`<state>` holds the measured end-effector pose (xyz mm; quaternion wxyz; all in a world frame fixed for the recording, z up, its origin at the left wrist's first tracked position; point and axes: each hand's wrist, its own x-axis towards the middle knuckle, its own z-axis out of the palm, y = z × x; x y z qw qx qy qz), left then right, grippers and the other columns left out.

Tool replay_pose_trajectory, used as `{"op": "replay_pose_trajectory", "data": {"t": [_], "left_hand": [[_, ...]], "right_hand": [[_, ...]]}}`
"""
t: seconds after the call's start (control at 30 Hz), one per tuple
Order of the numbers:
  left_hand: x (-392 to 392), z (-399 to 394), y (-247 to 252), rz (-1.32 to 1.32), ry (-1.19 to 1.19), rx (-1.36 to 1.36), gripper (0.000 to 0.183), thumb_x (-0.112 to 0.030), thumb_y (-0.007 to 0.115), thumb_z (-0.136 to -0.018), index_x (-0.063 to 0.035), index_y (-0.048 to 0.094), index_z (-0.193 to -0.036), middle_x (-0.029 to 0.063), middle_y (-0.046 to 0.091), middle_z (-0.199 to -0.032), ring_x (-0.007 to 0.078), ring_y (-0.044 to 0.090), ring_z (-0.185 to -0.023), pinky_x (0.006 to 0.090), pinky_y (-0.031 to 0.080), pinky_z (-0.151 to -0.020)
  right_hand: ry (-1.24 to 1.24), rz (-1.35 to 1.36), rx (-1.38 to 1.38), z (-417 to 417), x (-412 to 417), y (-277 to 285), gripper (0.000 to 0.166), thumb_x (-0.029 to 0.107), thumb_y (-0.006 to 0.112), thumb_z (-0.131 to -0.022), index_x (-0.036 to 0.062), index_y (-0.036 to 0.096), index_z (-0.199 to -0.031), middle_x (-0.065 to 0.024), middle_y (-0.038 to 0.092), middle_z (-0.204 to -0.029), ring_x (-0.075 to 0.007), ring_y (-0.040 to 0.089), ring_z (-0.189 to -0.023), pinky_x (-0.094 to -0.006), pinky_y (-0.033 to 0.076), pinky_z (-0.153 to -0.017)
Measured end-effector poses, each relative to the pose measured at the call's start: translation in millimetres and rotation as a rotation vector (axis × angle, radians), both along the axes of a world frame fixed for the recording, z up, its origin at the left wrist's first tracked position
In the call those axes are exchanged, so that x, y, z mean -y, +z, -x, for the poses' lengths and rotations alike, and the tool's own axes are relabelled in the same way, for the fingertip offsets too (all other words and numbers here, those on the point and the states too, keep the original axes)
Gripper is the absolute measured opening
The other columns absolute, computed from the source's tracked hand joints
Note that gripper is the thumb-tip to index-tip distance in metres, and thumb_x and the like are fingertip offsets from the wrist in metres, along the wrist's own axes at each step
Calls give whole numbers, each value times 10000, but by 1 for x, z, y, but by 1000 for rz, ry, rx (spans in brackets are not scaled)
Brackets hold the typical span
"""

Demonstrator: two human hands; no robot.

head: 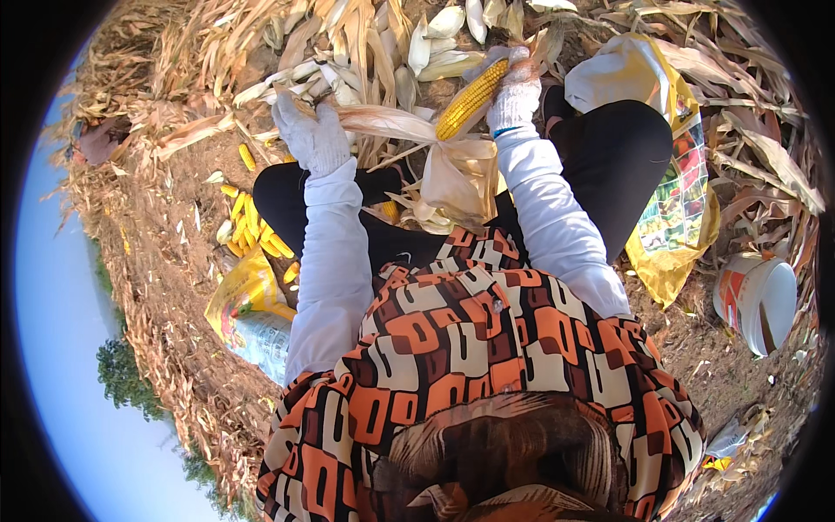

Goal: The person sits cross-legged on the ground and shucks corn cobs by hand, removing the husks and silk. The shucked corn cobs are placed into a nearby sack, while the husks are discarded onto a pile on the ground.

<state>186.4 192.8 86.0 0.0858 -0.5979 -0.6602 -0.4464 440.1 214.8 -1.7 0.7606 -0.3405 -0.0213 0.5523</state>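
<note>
My right hand [515, 91], in a white knit glove, grips a yellow corn cob [471, 101] by one end. Dry husk leaves [456, 173] hang from the cob's lower end. One long husk strip [385, 122] stretches from there across to my left hand [314, 134], gloved too, whose fingers are closed around the husk. Ears of corn still in pale husks [447, 49] lie beyond my hands. A pile of husked yellow cobs [251, 225] rests on the soil beside my left knee.
A yellow printed sack [678, 202] lies by my right knee, with a white bucket [750, 293] tipped on its side beyond it. Another printed bag [251, 307] is near my left forearm. Dry corn stalks and leaves [215, 39] cover the ground ahead and around.
</note>
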Motion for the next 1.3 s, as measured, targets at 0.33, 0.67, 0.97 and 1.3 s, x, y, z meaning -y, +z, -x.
{"op": "replay_pose_trajectory", "data": {"t": [0.33,0.67,0.97,1.3], "left_hand": [[28,-110,-21,327,-632,216,498,-240,725,-843,32,583,-1236,205,615,-1189,325,606,-1082,382,480,-942],[13,-66,-45,381,-363,1108,402,-264,694,-875,27,584,-1130,99,636,-1004,176,599,-851,314,508,-740],[-13,40,-11,133,-67,1011,506,-279,690,-876,49,528,-1226,128,620,-1020,189,609,-822,309,509,-701],[5,-37,34,343,-452,579,492,-326,753,-816,50,592,-1090,93,645,-976,173,609,-880,318,494,-781]], "right_hand": [[143,-196,-257,22,4,-7,474,475,477,-975,97,544,-1253,-107,604,-1195,-286,591,-1056,-480,506,-893],[141,-149,-538,20,8,14,212,300,519,-983,117,555,-884,-25,541,-770,-236,501,-667,-457,509,-690],[14,315,944,3,7,-31,731,221,717,-823,-18,359,-1415,-179,619,-1094,-281,626,-924,-366,512,-833],[602,-350,1672,44,36,53,632,269,733,-712,89,573,-1297,-173,562,-1320,-343,553,-1193,-392,440,-1030]]}}
